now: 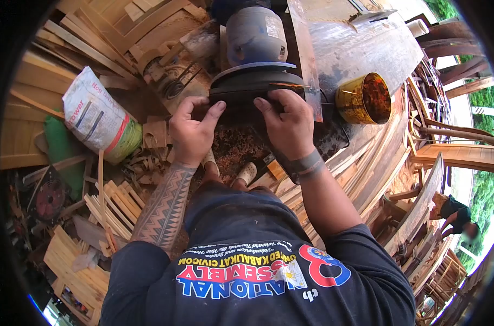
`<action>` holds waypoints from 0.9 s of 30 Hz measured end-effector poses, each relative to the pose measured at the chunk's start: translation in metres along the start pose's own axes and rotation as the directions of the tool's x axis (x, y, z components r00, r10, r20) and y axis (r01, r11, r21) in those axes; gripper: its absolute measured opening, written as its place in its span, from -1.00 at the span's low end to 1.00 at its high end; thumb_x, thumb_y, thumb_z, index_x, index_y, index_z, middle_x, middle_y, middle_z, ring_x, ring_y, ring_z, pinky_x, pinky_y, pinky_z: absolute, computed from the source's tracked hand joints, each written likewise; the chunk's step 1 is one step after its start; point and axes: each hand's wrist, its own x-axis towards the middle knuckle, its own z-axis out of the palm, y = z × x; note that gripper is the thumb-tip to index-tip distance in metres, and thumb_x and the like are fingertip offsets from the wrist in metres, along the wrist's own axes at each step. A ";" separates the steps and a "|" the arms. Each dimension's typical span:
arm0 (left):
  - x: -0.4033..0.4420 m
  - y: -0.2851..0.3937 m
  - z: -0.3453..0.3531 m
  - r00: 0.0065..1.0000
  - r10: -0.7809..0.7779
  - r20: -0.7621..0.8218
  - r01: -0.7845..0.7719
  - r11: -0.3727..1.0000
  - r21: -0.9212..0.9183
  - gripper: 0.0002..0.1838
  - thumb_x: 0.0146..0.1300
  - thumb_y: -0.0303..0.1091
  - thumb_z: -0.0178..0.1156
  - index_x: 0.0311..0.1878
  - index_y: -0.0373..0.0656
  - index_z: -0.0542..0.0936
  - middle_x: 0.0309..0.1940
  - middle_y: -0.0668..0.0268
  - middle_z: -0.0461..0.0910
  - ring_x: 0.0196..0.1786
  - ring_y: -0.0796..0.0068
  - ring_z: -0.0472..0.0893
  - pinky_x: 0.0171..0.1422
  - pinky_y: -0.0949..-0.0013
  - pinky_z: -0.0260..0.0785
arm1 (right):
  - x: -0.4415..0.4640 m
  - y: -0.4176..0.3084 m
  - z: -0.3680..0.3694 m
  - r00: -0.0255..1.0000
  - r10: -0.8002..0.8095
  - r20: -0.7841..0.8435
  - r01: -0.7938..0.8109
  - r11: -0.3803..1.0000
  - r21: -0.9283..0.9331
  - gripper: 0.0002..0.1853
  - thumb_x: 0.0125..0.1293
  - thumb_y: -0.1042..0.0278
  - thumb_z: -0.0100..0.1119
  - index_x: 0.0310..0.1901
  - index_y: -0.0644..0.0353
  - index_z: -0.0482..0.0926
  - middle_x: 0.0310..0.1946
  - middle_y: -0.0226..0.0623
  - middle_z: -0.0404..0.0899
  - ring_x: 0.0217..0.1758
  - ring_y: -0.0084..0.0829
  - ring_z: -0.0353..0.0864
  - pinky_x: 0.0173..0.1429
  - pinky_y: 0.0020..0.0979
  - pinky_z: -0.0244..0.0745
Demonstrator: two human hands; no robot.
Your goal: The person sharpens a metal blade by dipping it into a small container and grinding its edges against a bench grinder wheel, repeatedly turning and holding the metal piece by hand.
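My left hand [194, 130] pinches the left end of a dark, flat metal piece [239, 102], thumb on the near face and fingers curled behind. At its right end, my right hand [290, 122] grips it the same way. The piece is held level against the edge of a dark grinding disc [247, 77]. Orange sparks [290, 85] streak off to the right, just above my right fingers. Behind the disc sits a grey electric motor [256, 38]. The exact shape of the piece is hard to make out against the dark disc.
An amber translucent container [363, 99] stands right of the grinder, beside a metal sheet [361, 49]. A white sack [97, 111] leans at the left among boards and offcuts. Wood shavings [236, 144] cover the floor. Another person [457, 214] bends over far right.
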 end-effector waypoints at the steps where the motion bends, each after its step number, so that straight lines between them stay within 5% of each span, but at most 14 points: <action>1: 0.000 0.002 0.002 1.000 -0.002 0.004 0.002 1.000 -0.003 -0.70 0.41 -0.28 0.64 -0.07 -0.32 0.76 -0.25 0.23 0.88 -0.21 0.56 0.81 -0.04 0.39 0.66 | 0.000 0.001 -0.001 1.000 0.001 -0.004 -0.001 1.000 -0.004 -0.72 0.33 0.29 0.67 -0.12 0.31 0.80 -0.24 -0.04 0.81 -0.21 -0.08 0.83 -0.05 -0.21 0.69; 9: 0.001 0.004 0.012 1.000 0.008 0.028 -0.008 1.000 -0.006 -0.70 0.39 -0.29 0.65 -0.07 -0.31 0.76 -0.26 0.23 0.87 -0.22 0.55 0.81 -0.04 0.38 0.65 | -0.002 0.007 -0.009 0.999 -0.005 -0.041 0.006 1.000 0.031 -0.73 0.36 0.27 0.61 -0.13 0.28 0.75 -0.25 -0.07 0.75 -0.19 0.05 0.75 -0.08 -0.09 0.64; 12: 0.001 0.005 0.016 0.999 0.029 0.035 -0.029 1.000 -0.006 -0.69 0.38 -0.29 0.66 -0.06 -0.32 0.76 -0.27 0.23 0.86 -0.23 0.54 0.80 -0.05 0.38 0.65 | -0.001 0.012 -0.014 0.999 -0.011 -0.047 0.009 0.999 -0.030 -0.70 0.33 0.28 0.68 -0.10 0.32 0.81 -0.24 -0.04 0.82 -0.22 -0.13 0.85 -0.04 -0.24 0.70; 24: -0.001 0.015 0.039 0.998 0.029 0.050 -0.030 0.999 0.014 -0.70 0.37 -0.30 0.68 -0.14 -0.30 0.76 -0.25 0.39 0.80 -0.21 0.65 0.69 -0.06 0.45 0.58 | -0.001 0.028 -0.030 0.997 0.030 -0.068 -0.031 0.999 -0.014 -0.69 0.38 0.26 0.64 -0.05 0.34 0.81 -0.22 0.00 0.84 -0.24 -0.16 0.87 -0.05 -0.26 0.72; 27: -0.001 0.016 0.044 0.998 0.041 0.041 -0.041 0.999 0.010 -0.68 0.35 -0.27 0.70 -0.15 -0.29 0.76 -0.27 0.38 0.80 -0.22 0.64 0.69 -0.06 0.44 0.58 | 0.000 0.029 -0.034 0.997 0.032 -0.075 -0.031 0.999 0.009 -0.71 0.39 0.24 0.60 -0.08 0.32 0.79 -0.20 0.01 0.81 -0.15 0.04 0.84 -0.02 -0.14 0.71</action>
